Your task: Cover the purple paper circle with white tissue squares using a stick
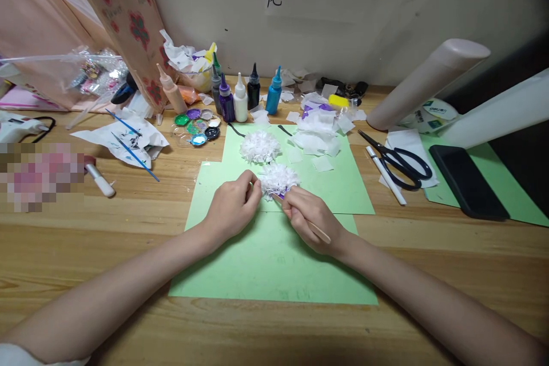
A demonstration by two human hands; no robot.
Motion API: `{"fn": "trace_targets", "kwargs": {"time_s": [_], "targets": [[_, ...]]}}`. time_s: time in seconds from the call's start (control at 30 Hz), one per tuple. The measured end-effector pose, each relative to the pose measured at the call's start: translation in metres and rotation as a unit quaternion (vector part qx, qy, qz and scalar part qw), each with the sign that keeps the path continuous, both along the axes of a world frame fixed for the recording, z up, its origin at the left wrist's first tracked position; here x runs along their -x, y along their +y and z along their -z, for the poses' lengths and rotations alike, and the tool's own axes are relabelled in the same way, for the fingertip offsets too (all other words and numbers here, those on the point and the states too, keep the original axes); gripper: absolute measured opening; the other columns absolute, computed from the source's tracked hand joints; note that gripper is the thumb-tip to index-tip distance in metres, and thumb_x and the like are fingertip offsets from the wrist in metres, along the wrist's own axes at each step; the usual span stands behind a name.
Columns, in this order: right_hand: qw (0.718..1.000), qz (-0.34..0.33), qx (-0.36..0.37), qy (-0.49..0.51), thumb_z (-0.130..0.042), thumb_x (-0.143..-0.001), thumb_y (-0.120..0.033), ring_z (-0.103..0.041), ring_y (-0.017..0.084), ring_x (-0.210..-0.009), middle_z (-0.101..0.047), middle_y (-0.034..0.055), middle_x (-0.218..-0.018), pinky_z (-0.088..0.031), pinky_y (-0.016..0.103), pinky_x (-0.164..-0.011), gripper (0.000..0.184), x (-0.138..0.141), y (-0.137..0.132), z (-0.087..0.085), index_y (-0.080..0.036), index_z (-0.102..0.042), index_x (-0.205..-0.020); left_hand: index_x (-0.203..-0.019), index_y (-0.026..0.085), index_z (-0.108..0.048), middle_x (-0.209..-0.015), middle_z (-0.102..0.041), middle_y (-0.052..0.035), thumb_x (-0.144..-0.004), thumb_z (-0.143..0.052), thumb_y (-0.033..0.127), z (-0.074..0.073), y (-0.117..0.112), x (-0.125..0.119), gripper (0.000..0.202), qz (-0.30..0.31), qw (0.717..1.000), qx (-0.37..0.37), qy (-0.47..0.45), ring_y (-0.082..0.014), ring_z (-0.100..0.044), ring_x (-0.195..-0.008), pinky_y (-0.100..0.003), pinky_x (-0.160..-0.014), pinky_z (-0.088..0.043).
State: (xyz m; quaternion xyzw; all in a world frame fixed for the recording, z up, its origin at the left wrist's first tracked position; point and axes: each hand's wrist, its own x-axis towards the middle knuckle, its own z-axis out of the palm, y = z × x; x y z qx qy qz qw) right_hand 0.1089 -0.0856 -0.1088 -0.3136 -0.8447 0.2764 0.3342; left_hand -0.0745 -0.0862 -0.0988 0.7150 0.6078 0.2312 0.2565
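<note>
In the head view, a ruffled white paper flower (279,177) lies on green paper (274,257) between my hands. My right hand (311,217) is closed around a slim wooden stick (318,231); its front end reaches the flower's lower edge, where some purple shows. My left hand (235,203) has its fingers pinched together at the flower's left edge; what is between them, if anything, is hidden. Just behind lies a second white paper flower (260,146). Loose white tissue squares (315,140) are piled to its right.
Paint bottles (240,97) and a paint palette (197,126) stand at the back. Blue brushes (135,155) lie on stained tissue at left. To the right are black scissors (397,161), a white pen (386,176), a dark phone (467,182) and a leaning pale bottle (429,83).
</note>
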Motion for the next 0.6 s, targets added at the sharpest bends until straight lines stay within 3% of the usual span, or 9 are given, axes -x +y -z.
{"fn": "trace_targets", "kwargs": {"time_s": [0.23, 0.6], "targets": [[0.996, -0.02, -0.065, 0.05, -0.031, -0.077, -0.008, -0.031, 0.015, -0.051, -0.035, -0.0013, -0.055, -0.026, 0.029, -0.05, 0.018, -0.0053, -0.0043, 0.0012, -0.022, -0.031, -0.065, -0.074, 0.02, -0.046, -0.055, -0.047, 0.004, -0.089, -0.037, 0.029, -0.0009, 0.0007, 0.0, 0.02, -0.006, 1.0, -0.005, -0.006, -0.0118, -0.043, -0.049, -0.023, -0.052, -0.026], [0.996, -0.027, -0.087, 0.007, -0.033, -0.074, -0.005, -0.032, 0.015, -0.054, -0.036, -0.0012, -0.057, -0.028, 0.028, -0.052, 0.019, 0.0, -0.0017, 0.0046, -0.022, -0.032, -0.067, -0.072, 0.02, -0.044, -0.054, -0.045, 0.0046, -0.089, -0.038, 0.028, 0.0005, 0.0003, -0.0005, 0.021, -0.007, 1.0, -0.006, 0.0, -0.0111, -0.041, -0.049, -0.023, -0.051, -0.026]]}}
